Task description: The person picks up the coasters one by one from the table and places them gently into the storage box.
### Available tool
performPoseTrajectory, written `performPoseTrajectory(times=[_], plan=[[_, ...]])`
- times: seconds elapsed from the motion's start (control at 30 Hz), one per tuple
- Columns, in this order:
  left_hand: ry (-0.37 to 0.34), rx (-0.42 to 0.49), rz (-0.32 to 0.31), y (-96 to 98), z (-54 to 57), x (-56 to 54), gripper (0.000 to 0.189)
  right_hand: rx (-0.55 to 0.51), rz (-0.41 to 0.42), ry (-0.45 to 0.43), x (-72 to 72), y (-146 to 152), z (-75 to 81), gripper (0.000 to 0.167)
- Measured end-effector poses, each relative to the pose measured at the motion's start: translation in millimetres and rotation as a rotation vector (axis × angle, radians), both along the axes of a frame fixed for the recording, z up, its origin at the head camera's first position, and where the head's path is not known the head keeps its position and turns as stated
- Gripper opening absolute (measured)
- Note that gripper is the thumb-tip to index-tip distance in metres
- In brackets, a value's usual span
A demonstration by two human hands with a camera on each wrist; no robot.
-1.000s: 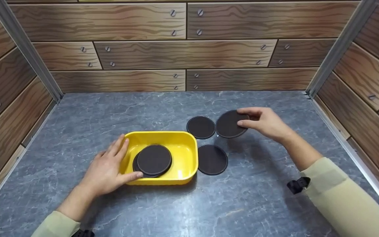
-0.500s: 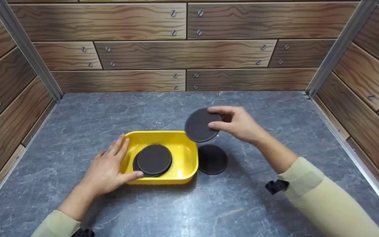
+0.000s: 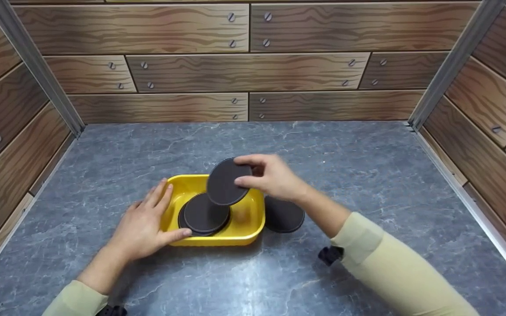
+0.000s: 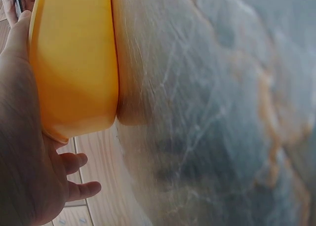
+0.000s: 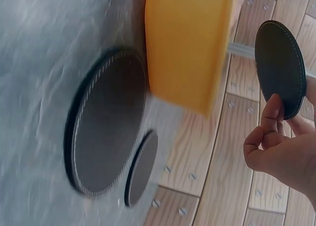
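My right hand point(image 3: 275, 177) pinches a round dark coaster point(image 3: 229, 182) by its right edge, thumb on the face towards me. The coaster is tilted up, above the yellow tub point(image 3: 251, 240). Inside the tub lie stacked dark coasters point(image 3: 206, 213), the top one slightly offset. My left hand point(image 3: 141, 226) rests at the tub's left end, fingers spread along the rim and thumb over the near rim. The left wrist view shows that hand point(image 4: 24, 137) against the tub's outer wall point(image 4: 74, 63).
Just right of the tub, a coaster point(image 3: 284, 215) lies flat on the grey marbled table point(image 3: 367, 145). The right wrist view shows a further coaster point(image 5: 141, 169) behind a nearer one point(image 5: 108, 122); my right hand hides it in the head view. Wood-patterned walls point(image 3: 182, 72) enclose the table.
My right hand has carried the held coaster leftwards, from beside the far coaster to over the tub. The left hand and the tub have stayed put.
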State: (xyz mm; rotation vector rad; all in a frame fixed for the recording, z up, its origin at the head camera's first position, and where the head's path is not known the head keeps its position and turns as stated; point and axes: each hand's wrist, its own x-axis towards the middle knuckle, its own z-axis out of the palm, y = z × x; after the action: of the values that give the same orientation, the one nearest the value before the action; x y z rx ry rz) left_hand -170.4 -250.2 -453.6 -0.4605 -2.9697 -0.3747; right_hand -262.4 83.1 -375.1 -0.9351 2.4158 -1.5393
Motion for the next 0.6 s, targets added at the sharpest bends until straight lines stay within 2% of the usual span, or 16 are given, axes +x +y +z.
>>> performPoseTrajectory(times=[0.17,0.4,0.6], plan=[[0.003,0.013,0.0,0.1,-0.3,-0.3,0.118,0.045,-0.008,0.035,2.3,-17,-8.8,0.049],[0.008,0.006,-0.004,0.3,-0.5,-0.6,0.118,0.099,-0.021,0.005,6.1,-34,-21.1,0.049],[0.006,-0.002,-0.001,0.4,0.2,0.3,0.118,0.171,-0.017,0.013,7.5,-42,-27.3,0.049]])
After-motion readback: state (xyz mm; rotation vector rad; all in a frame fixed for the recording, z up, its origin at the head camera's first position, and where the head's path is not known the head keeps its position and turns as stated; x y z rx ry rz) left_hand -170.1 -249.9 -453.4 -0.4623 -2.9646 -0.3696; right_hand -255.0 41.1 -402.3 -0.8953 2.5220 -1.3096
